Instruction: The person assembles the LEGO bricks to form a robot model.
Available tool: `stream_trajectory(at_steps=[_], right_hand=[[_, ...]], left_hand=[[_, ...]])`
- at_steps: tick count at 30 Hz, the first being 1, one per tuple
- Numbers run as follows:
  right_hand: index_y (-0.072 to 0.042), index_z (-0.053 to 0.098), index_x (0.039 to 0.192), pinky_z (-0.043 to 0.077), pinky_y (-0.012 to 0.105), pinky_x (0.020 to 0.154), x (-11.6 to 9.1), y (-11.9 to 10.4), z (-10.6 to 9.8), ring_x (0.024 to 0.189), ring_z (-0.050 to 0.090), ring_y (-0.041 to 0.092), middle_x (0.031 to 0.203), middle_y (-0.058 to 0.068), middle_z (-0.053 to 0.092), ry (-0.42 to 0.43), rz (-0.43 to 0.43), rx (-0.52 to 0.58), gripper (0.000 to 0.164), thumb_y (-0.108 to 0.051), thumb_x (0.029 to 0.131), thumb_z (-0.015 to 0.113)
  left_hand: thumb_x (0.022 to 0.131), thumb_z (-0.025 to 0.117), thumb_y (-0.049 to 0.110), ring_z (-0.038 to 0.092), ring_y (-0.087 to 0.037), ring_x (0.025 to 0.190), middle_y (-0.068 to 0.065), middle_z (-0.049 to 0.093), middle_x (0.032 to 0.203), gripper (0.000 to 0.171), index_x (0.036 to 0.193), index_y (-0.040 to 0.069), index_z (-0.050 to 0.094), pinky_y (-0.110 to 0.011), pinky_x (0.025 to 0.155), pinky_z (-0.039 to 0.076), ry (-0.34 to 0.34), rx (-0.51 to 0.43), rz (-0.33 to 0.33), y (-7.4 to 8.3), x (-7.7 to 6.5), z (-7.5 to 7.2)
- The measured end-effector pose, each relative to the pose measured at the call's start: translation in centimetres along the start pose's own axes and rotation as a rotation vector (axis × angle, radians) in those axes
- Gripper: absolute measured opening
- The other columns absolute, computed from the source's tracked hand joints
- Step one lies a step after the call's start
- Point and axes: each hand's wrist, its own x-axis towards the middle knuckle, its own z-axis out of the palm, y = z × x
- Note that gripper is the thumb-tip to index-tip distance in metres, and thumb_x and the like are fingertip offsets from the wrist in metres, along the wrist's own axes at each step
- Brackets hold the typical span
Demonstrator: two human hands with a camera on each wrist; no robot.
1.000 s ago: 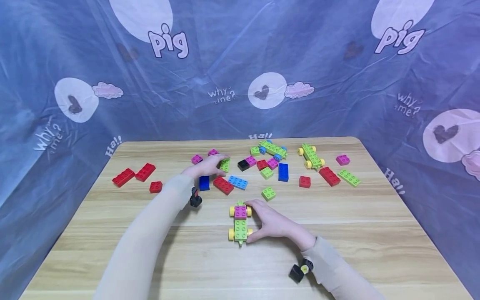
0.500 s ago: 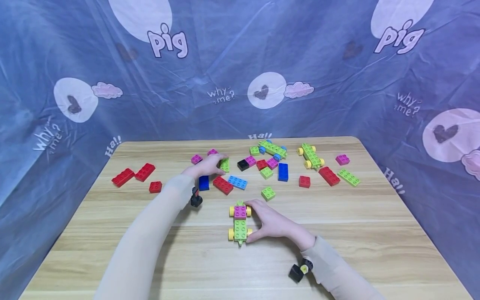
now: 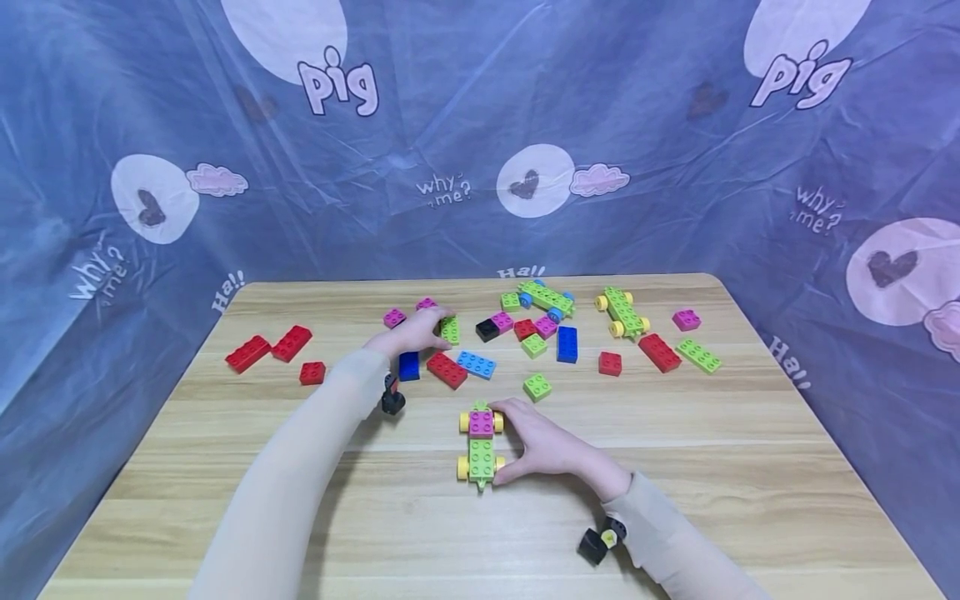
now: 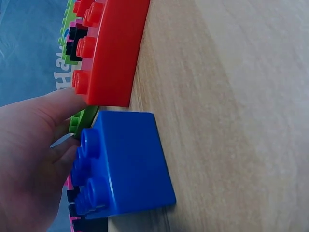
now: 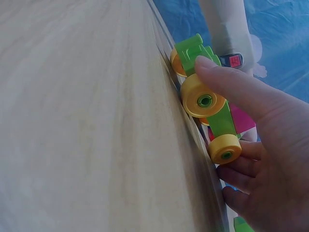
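Observation:
In the head view, my left hand (image 3: 411,332) reaches to the back middle of the table. Its thumb and a finger are curled at the ends of a lime-green brick (image 3: 450,330), gripping it. The left wrist view shows that green brick (image 4: 86,121) mostly hidden behind a red brick (image 4: 118,53) and a dark blue brick (image 4: 135,162). Nearer the front, my right hand (image 3: 546,442) holds a green toy car base (image 3: 482,460) by its right side, thumb at the rear and fingers at the front. A pink brick (image 3: 481,423) sits on the base's far end, between yellow wheels.
Two other wheeled bases stand at the back, one with blue wheels (image 3: 547,300) and one with yellow wheels (image 3: 622,313). Loose bricks lie around them, including a light blue brick (image 3: 476,364). Several red bricks (image 3: 248,354) lie at the left. A blue printed cloth (image 3: 480,225) hangs behind.

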Motion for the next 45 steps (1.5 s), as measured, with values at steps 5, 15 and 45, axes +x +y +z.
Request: stream_trajectory(at_steps=[5, 15, 45], right_hand=[[0.002, 0.035, 0.144, 0.032, 0.048, 0.113, 0.0, -0.1, -0.1, 0.132, 0.041, 0.030, 0.141, 0.015, 0.044, 0.001, 0.004, 0.001, 0.108, -0.046, 0.062, 0.087], [-0.001, 0.035, 0.144, 0.031, 0.044, 0.114, 0.1, 0.1, 0.0, 0.134, 0.041, 0.027, 0.141, 0.014, 0.044, -0.008, 0.019, -0.009, 0.108, -0.048, 0.062, 0.086], [0.000, 0.036, 0.144, 0.031, 0.045, 0.113, 0.1, 0.1, 0.0, 0.133, 0.041, 0.028, 0.141, 0.014, 0.044, -0.006, 0.016, -0.004, 0.107, -0.047, 0.062, 0.087]], left_hand=[[0.084, 0.075, 0.019, 0.052, -0.032, 0.122, -0.021, 0.052, 0.138, 0.072, 0.143, -0.004, 0.040, -0.043, 0.106, 0.041, 0.031, -0.005, 0.004, 0.2, -0.3, -0.1], [0.080, 0.079, 0.025, 0.042, -0.035, 0.134, -0.020, 0.048, 0.143, 0.075, 0.140, -0.004, 0.044, -0.045, 0.113, 0.032, 0.101, -0.067, -0.009, 1.3, -1.3, -0.6], [0.068, 0.086, 0.037, 0.054, -0.026, 0.123, -0.009, 0.061, 0.128, 0.071, 0.126, 0.005, 0.061, -0.044, 0.107, 0.041, 0.170, -0.043, 0.279, 7.4, -8.4, -0.4]])
